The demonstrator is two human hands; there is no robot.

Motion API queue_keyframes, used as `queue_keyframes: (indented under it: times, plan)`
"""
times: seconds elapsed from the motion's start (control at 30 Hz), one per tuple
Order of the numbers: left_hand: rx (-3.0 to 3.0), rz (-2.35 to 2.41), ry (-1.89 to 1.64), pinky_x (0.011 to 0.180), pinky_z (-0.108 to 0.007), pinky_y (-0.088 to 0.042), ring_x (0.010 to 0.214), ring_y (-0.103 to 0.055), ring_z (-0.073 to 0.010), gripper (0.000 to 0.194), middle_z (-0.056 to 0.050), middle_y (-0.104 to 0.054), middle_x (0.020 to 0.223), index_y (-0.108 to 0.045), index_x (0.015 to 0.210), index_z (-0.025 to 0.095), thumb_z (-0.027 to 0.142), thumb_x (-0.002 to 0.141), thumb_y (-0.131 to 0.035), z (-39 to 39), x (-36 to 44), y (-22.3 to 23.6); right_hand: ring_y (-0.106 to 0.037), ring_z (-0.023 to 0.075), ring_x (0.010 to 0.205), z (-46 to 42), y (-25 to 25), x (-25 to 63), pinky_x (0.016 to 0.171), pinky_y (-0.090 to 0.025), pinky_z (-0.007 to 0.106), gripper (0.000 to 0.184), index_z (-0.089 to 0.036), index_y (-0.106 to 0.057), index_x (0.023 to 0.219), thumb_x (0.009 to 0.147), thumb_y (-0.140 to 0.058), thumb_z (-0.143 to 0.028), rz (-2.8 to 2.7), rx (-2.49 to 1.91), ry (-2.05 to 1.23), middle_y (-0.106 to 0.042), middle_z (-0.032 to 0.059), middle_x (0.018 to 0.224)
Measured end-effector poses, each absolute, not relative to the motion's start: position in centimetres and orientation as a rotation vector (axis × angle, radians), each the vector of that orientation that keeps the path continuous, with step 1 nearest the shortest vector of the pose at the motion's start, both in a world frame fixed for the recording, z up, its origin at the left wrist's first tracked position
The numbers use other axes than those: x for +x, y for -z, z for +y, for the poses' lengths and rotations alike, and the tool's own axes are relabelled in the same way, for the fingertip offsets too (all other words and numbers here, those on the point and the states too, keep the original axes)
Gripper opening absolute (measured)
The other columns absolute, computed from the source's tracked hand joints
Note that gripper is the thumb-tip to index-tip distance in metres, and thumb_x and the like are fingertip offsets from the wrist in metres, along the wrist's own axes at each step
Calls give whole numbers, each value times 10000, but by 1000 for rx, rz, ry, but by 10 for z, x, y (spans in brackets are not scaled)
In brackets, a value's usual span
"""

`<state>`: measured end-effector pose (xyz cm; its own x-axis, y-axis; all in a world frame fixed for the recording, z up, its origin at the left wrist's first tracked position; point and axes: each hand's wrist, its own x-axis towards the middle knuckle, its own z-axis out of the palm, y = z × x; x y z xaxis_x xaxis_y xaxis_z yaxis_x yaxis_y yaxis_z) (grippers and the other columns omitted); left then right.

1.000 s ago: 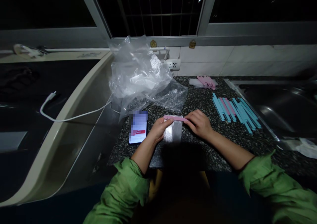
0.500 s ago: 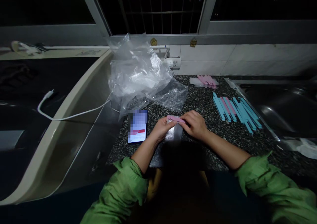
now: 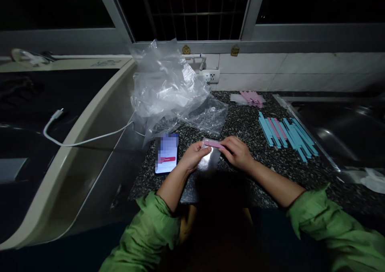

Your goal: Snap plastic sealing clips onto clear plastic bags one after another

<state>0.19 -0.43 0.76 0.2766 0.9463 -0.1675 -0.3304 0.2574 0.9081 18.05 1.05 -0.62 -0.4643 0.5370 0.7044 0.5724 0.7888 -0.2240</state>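
Observation:
My left hand (image 3: 194, 156) is closed on the left side of a small clear plastic bag (image 3: 210, 159), its thumb pressed on the bag's front. Across the top of this bag lies a slim pink strip (image 3: 213, 144), which looks like a bag-sealing clip. The fingers of my right hand (image 3: 237, 151) pinch the strip's right end. Whether the strip sits inside the bag or over it, I cannot tell. Several blue strips (image 3: 264, 130) of the same slim shape lie in a row to the right, with pink strips (image 3: 275, 128) among them.
A phone (image 3: 166, 153) with a lit screen lies left of my hands. Crumpled clear plastic bags (image 3: 174, 87) are heaped behind it. More pink strips (image 3: 252, 98) rest on small clear bags near the wall. A metal sink (image 3: 333, 143) is at right; a white cable (image 3: 90, 140) runs at left.
The bag's upper edge now shows around the pink strip, and my left thumb has shifted slightly down-left. My right hand keeps its pinch on the strip.

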Motion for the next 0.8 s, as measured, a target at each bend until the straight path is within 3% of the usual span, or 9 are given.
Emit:
queue_keyframes:
  times: [0.27, 0.47, 0.8]
  plan:
    - [733, 879, -1124, 643, -274, -404, 573, -559, -153, 461, -38, -627, 563, -646, 638, 106, 561, 567, -672, -2, 9, -5, -544, 167, 751, 11, 7, 182, 677, -487, 304, 132, -161, -596, 917, 829, -511, -209, -2182, -796, 67, -599, 77, 798]
    - [826, 1012, -1147, 514, -229, -341, 470, -475, -102, 478, 2, -579, 486, -603, 554, 116, 583, 507, -691, -3, 11, -8, -531, 166, 743, 10, 6, 181, 670, -479, 308, 139, -160, -592, 932, 822, -515, -193, -2186, -775, 73, -589, 75, 791]
    - [760, 1004, -1199, 488, -226, -342, 442, -452, -96, 482, 7, -554, 476, -587, 564, 124, 595, 517, -676, -3, 18, -1, -518, 168, 726, 9, 3, 180, 656, -469, 315, 134, -162, -596, 919, 815, -514, -183, -2141, -777, 101, -573, 71, 767]
